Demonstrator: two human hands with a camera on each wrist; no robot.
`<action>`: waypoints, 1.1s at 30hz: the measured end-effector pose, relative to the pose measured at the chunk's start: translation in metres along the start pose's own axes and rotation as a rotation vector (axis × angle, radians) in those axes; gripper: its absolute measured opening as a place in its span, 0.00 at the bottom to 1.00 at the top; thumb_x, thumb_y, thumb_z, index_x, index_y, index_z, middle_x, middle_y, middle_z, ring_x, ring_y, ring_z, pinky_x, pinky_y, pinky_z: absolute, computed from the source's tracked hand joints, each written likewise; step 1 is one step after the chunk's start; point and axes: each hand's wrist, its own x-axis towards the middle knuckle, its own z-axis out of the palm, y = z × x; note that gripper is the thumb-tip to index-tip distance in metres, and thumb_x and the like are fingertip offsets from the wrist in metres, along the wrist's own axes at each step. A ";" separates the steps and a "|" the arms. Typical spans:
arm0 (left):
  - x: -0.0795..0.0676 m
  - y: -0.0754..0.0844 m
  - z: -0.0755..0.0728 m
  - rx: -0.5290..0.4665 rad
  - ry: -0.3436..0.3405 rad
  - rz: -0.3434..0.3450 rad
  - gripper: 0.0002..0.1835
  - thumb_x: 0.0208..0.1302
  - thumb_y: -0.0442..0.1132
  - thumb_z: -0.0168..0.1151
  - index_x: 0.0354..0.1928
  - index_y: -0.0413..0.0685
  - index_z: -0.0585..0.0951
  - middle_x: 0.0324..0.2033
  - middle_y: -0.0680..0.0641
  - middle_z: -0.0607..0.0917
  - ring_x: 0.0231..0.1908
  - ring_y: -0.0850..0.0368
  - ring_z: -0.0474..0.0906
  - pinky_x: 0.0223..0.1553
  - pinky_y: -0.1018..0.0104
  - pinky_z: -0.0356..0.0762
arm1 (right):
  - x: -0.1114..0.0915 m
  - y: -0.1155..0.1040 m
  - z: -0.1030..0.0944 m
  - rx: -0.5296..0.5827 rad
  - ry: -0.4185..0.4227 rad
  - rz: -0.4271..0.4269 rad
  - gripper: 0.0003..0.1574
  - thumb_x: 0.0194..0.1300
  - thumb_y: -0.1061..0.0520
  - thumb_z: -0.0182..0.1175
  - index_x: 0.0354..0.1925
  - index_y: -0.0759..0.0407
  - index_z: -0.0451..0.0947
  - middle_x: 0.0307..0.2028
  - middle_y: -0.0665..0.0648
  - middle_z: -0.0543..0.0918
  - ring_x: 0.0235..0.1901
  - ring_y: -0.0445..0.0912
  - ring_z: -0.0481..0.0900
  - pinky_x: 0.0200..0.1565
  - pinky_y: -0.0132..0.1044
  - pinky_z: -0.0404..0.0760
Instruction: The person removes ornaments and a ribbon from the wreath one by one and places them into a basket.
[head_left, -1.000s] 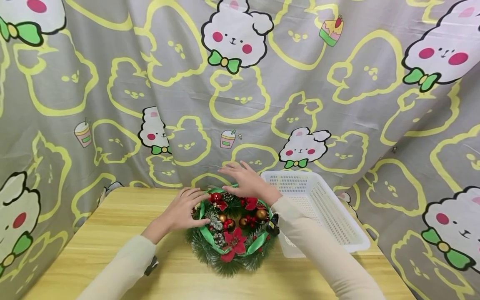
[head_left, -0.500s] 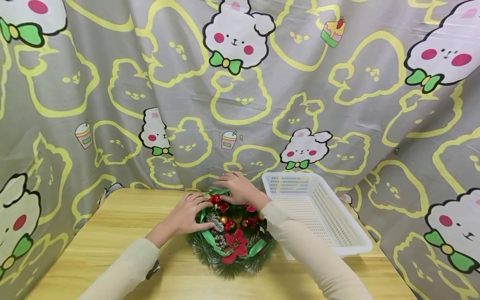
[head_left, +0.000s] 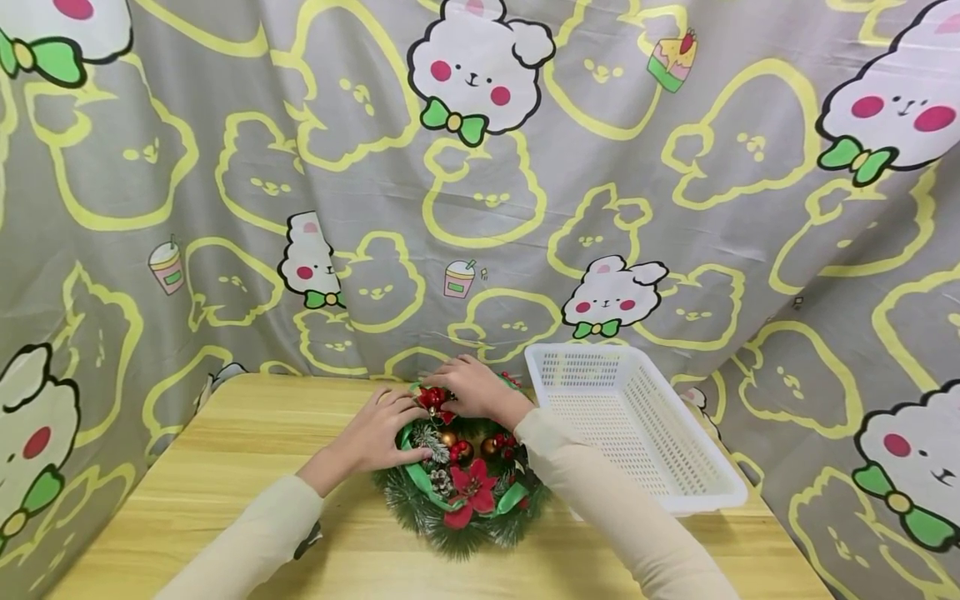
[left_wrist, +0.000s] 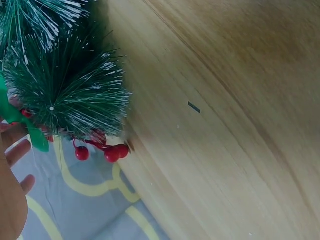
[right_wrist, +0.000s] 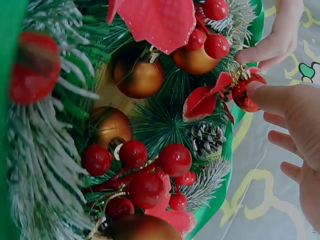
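Observation:
A round Christmas wreath [head_left: 459,537] lies on the table, with frosted green needles, a large red poinsettia [head_left: 472,493], gold baubles [right_wrist: 140,77], pine cones and a green ribbon [right_wrist: 212,207] along its rim. At its far side my right hand [head_left: 480,390] pinches a shiny red bauble [right_wrist: 246,95], thumb on the near face; its other fingers stretch out past the rim. My left hand [head_left: 375,432] rests over the wreath's left side, fingers loosely extended toward the back and thumb lying inward over frosted sprigs. Red berries [left_wrist: 112,152] poke from the outer needles in the left wrist view.
A white perforated plastic basket [head_left: 738,493] stands right of the wreath, close behind my right forearm. The wooden table [head_left: 262,404] ends against a grey patterned curtain [head_left: 360,208]. A small dark strip [left_wrist: 194,107] lies on the wood.
My right hand has come down and left from above the wreath's back onto the red bauble. The left hand has shifted slightly right. The wreath stays about where it was.

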 end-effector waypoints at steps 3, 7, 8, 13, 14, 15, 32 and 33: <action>0.001 -0.001 0.000 0.000 0.001 0.004 0.34 0.52 0.74 0.52 0.50 0.59 0.80 0.49 0.52 0.80 0.58 0.50 0.70 0.62 0.42 0.58 | 0.001 -0.002 0.001 -0.005 -0.016 0.005 0.30 0.60 0.47 0.63 0.61 0.45 0.72 0.57 0.46 0.77 0.57 0.45 0.73 0.63 0.45 0.66; 0.000 0.000 0.000 -0.009 0.009 0.010 0.32 0.52 0.73 0.53 0.49 0.59 0.80 0.48 0.53 0.80 0.58 0.50 0.70 0.61 0.42 0.59 | 0.002 -0.005 0.002 -0.016 -0.022 0.008 0.29 0.60 0.49 0.64 0.60 0.44 0.72 0.55 0.45 0.79 0.56 0.44 0.74 0.62 0.44 0.66; 0.000 0.000 0.000 -0.013 0.011 0.012 0.32 0.52 0.73 0.54 0.49 0.59 0.80 0.48 0.53 0.80 0.58 0.50 0.70 0.61 0.41 0.59 | 0.002 -0.006 0.002 -0.018 -0.024 0.010 0.28 0.60 0.49 0.64 0.59 0.44 0.73 0.54 0.45 0.79 0.55 0.44 0.74 0.62 0.44 0.66; -0.002 0.001 -0.001 -0.023 0.002 0.012 0.31 0.53 0.71 0.55 0.50 0.58 0.79 0.49 0.54 0.79 0.56 0.51 0.71 0.59 0.41 0.61 | 0.002 -0.009 0.003 -0.025 -0.035 0.018 0.26 0.60 0.50 0.64 0.58 0.44 0.74 0.53 0.45 0.80 0.55 0.44 0.75 0.61 0.44 0.67; -0.002 0.001 -0.001 -0.020 -0.002 0.010 0.31 0.54 0.71 0.54 0.50 0.59 0.79 0.49 0.54 0.78 0.56 0.51 0.71 0.59 0.42 0.61 | 0.002 -0.010 0.003 -0.029 -0.035 0.019 0.26 0.60 0.50 0.64 0.58 0.44 0.75 0.53 0.45 0.80 0.55 0.44 0.75 0.61 0.44 0.68; -0.002 0.001 -0.001 -0.015 -0.003 0.009 0.31 0.54 0.71 0.54 0.50 0.59 0.79 0.50 0.54 0.78 0.56 0.52 0.71 0.60 0.43 0.61 | 0.002 -0.010 0.004 -0.033 -0.032 0.020 0.26 0.60 0.50 0.64 0.57 0.44 0.75 0.52 0.45 0.80 0.54 0.44 0.75 0.61 0.44 0.68; -0.004 0.001 -0.003 -0.010 -0.044 -0.035 0.33 0.55 0.70 0.53 0.54 0.57 0.77 0.54 0.51 0.77 0.58 0.48 0.68 0.61 0.45 0.60 | 0.004 -0.010 0.002 -0.044 0.006 0.038 0.19 0.62 0.53 0.62 0.53 0.43 0.78 0.43 0.45 0.81 0.44 0.43 0.77 0.52 0.41 0.74; -0.004 0.001 -0.003 -0.010 -0.050 -0.038 0.33 0.55 0.70 0.53 0.54 0.57 0.77 0.54 0.51 0.77 0.59 0.48 0.68 0.61 0.45 0.60 | 0.004 -0.010 0.001 -0.044 0.000 0.041 0.19 0.62 0.53 0.61 0.53 0.43 0.78 0.44 0.45 0.81 0.45 0.43 0.77 0.52 0.42 0.73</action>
